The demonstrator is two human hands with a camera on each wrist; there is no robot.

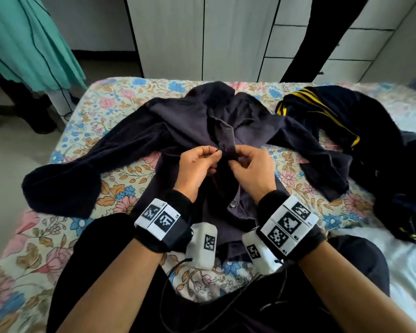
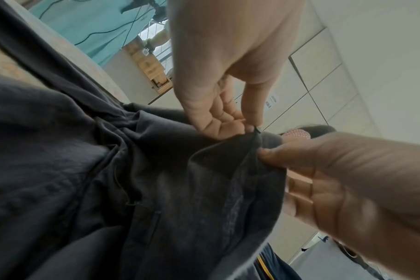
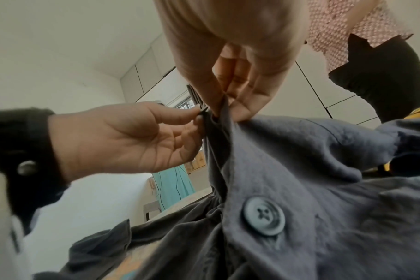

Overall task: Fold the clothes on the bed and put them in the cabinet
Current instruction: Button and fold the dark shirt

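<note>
A dark navy button shirt (image 1: 178, 121) lies spread front-up on the floral bed (image 1: 115, 92), sleeves thrown out to both sides. My left hand (image 1: 213, 152) pinches a small dark button (image 2: 257, 129) between thumb and forefinger at the shirt's front edge. My right hand (image 1: 234, 161) pinches the opposite placket strip (image 3: 222, 121) right beside it and lifts it slightly. The two hands almost touch over the middle of the chest. Lower down, one large button (image 3: 264, 216) sits fastened through the placket.
A dark garment with yellow stripes (image 1: 322, 111) is heaped on the bed's right side. White cabinet doors (image 1: 226, 37) stand behind the bed, with a black cloth (image 1: 322, 32) hanging on them. Teal fabric (image 1: 29, 39) hangs at the left.
</note>
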